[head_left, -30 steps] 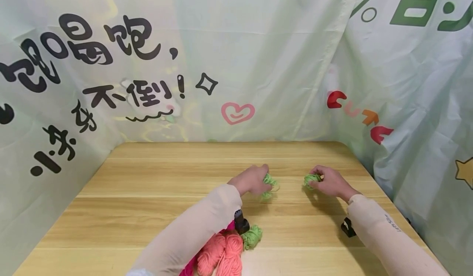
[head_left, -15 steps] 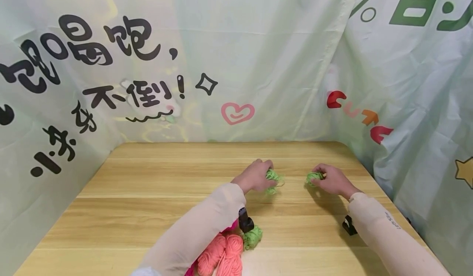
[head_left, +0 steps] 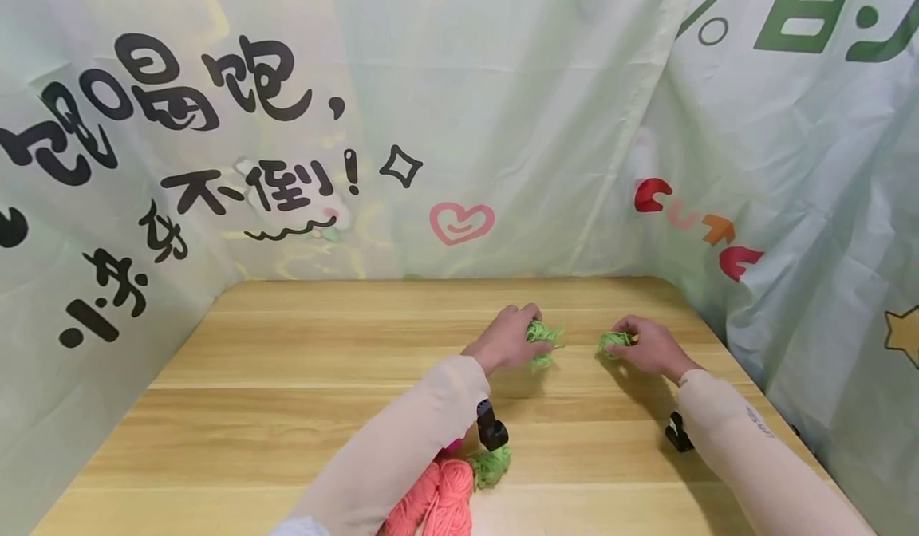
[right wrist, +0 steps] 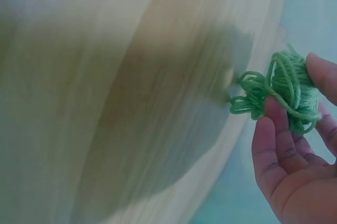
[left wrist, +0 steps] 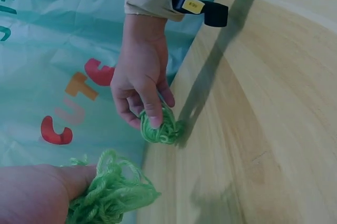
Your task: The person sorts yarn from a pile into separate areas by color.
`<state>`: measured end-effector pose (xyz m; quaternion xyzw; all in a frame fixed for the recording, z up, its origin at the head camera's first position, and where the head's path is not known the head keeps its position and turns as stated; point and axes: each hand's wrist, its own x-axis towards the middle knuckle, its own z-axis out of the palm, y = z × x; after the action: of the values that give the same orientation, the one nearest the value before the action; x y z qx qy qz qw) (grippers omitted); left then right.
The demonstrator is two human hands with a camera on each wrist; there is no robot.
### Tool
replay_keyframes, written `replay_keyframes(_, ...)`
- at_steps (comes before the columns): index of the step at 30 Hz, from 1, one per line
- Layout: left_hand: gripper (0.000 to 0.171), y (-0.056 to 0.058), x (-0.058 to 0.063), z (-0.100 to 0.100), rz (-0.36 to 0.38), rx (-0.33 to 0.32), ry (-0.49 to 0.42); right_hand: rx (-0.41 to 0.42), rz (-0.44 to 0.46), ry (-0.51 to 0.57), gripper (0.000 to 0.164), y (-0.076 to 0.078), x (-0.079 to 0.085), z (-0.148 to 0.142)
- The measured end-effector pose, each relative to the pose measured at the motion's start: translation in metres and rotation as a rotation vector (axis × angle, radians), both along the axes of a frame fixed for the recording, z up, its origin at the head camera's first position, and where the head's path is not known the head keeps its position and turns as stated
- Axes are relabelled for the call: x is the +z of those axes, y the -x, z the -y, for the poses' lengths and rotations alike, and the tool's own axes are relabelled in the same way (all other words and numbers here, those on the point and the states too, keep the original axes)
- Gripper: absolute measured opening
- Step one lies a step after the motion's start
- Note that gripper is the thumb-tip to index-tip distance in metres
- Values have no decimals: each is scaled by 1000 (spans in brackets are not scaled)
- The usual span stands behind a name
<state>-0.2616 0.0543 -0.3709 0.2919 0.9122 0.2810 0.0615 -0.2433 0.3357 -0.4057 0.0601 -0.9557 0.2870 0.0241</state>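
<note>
My left hand (head_left: pixel 508 340) grips a loose, loopy bundle of light green yarn (left wrist: pixel 117 191) over the far half of the table. To its right, my right hand (head_left: pixel 652 348) holds a small green yarn ball (right wrist: pixel 292 90) between thumb and fingertips, with several loops sticking out at one end. A short gap separates the two green bundles in the head view. Nearer to me, a third green yarn bundle (head_left: pixel 491 467) lies on the table beside coral-pink yarn skeins (head_left: pixel 452 498). A bit of magenta yarn (head_left: pixel 454 445) shows there, mostly hidden by my left sleeve.
The wooden table (head_left: pixel 287 408) has a light grain and rounded far corners. Printed cloth (head_left: pixel 546 137) hangs behind it and along both sides. A black wrist camera mount (head_left: pixel 491 426) juts from my left sleeve, close over the near green bundle.
My left hand has moved right and slightly away from me with its green yarn, narrowing the gap to the right hand. The right hand has shifted only slightly, still holding its yarn ball.
</note>
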Motion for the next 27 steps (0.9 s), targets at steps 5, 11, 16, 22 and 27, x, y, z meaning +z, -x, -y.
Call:
replay_keyframes(5, 38, 1, -3, -2, 6, -5, -20, -10, -8, 14, 31, 2, 2, -4)
replay_keyframes(11, 40, 3, -9, -4, 21, 11, -37, -25, -29, -6, 31, 3, 3, -9)
replay_keyframes(16, 37, 4, -13, -8, 39, 32, -63, -40, -14, -23, 35, 5, 0, -14)
replay_keyframes(22, 38, 6, -12, -13, 59, 66, -76, -49, 2, -31, 37, 9, -3, -19)
replay_keyframes(27, 39, 7, -11, -19, 76, 78, -97, -48, -3, -33, 36, 12, -4, -22)
